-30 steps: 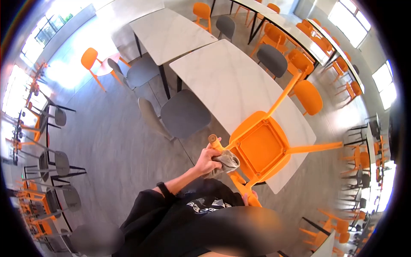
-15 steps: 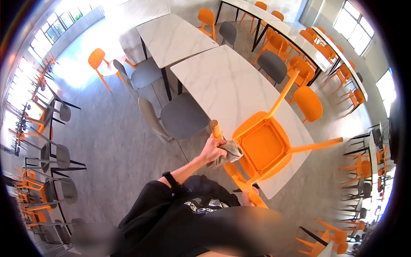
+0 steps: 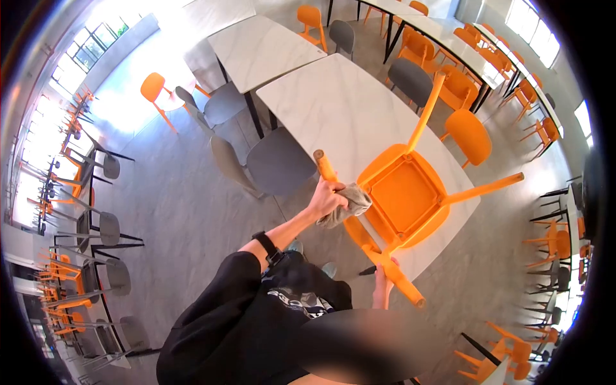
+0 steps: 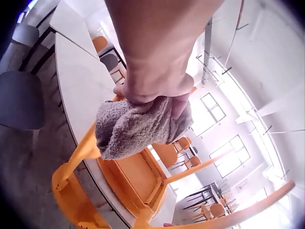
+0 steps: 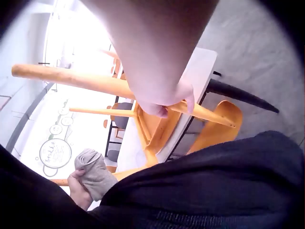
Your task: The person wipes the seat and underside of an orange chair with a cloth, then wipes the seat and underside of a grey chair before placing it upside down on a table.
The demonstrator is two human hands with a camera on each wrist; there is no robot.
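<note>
An orange chair (image 3: 405,194) is tipped over, its seat's underside up and its legs sticking out, overlapping the end of a white marbled table (image 3: 340,106) in the head view. My left hand (image 3: 327,200) grips a crumpled grey cloth (image 3: 351,205) against one chair leg (image 3: 324,165). Seen from the left wrist, the cloth (image 4: 136,128) bunches beneath the fingers. My right hand (image 3: 383,285) holds another leg (image 3: 407,287) on the near side. In the right wrist view its fingers (image 5: 189,102) bend over that leg; the chair's curved backrest (image 5: 221,125) hangs beyond.
Two grey chairs (image 3: 279,162) stand along the table's left side. An orange chair (image 3: 467,136) and a dark grey one (image 3: 410,82) stand at its right side. A second white table (image 3: 266,51) adjoins the far end. Rows of chairs line both sides of the room.
The chair has shifted a little to the right and turned slightly, with both hands still on it. More of the right hand and the near leg's end now shows.
</note>
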